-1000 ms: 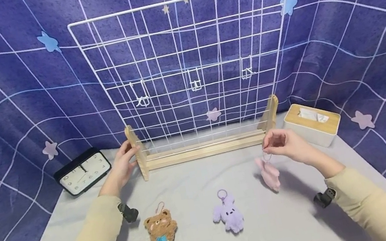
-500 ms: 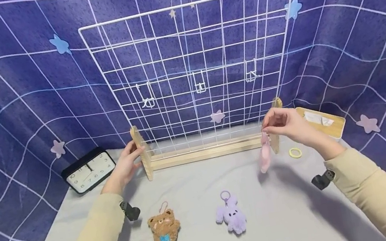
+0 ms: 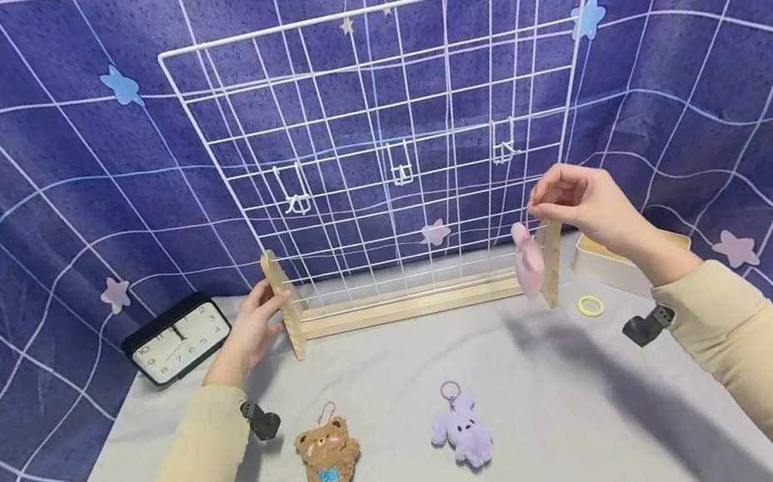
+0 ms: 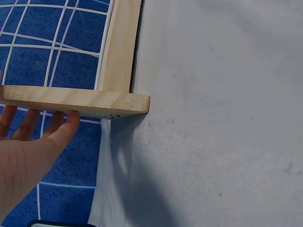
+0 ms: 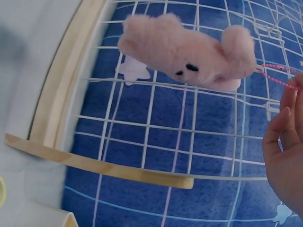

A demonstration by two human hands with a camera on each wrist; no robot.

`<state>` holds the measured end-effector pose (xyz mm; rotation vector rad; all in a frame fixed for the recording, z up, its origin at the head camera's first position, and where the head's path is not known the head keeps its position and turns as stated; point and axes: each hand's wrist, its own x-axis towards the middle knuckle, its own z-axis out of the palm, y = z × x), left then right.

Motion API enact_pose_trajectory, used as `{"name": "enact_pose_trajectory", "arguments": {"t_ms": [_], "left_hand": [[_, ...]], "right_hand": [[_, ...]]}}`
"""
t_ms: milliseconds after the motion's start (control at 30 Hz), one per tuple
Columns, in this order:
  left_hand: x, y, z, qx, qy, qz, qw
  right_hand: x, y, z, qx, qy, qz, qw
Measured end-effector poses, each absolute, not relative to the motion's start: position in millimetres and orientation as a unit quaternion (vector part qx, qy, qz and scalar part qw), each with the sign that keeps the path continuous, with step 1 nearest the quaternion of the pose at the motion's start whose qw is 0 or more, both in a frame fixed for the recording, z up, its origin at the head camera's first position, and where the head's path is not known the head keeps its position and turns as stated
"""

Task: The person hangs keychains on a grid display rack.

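Note:
My right hand (image 3: 593, 204) pinches the pink beaded chain loop (image 5: 279, 75) of a pink plush keychain (image 3: 529, 260). The plush hangs in the air before the right wooden post, its ears and dark eyes showing in the right wrist view. My left hand (image 3: 252, 330) holds the left post (image 3: 283, 308) of the wooden stand, with several fingertips against its outer face in the left wrist view. A white wire grid (image 3: 366, 113) rises upright from this stand. Three white wire hooks hang on it: left (image 3: 298, 203), middle (image 3: 402, 174) and right (image 3: 505, 151).
On the table lie a brown bear plush keychain (image 3: 328, 465) and a purple plush keychain (image 3: 465, 432). A black-framed clock (image 3: 178, 341) stands left. At right are a yellow ring (image 3: 590, 306) and a white tissue box (image 3: 606, 267), partly behind my right arm.
My right hand has lifted the pink plush keychain higher, nearer the right side of the grid. The yellow ring has come into sight. My left hand stays at the post; the head view shifted slightly.

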<state>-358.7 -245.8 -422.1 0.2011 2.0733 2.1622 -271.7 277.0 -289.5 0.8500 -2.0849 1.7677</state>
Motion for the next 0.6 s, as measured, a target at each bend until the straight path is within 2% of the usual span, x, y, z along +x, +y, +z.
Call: {"name": "enact_pose_trajectory", "arguments": {"t_ms": [333, 600], "left_hand": [[-365.3, -249.5, -429.3, 0.07, 0.692, 0.715, 0.07], [-351.7, -244.9, -413.6, 0.078, 0.692, 0.714, 0.079]], "right_hand": [[-277.6, 268.5, -272.9, 0.292, -0.693, 0.639, 0.161], [-286.9, 262.3, -264.6, 0.284, -0.671, 0.655, 0.2]]}}
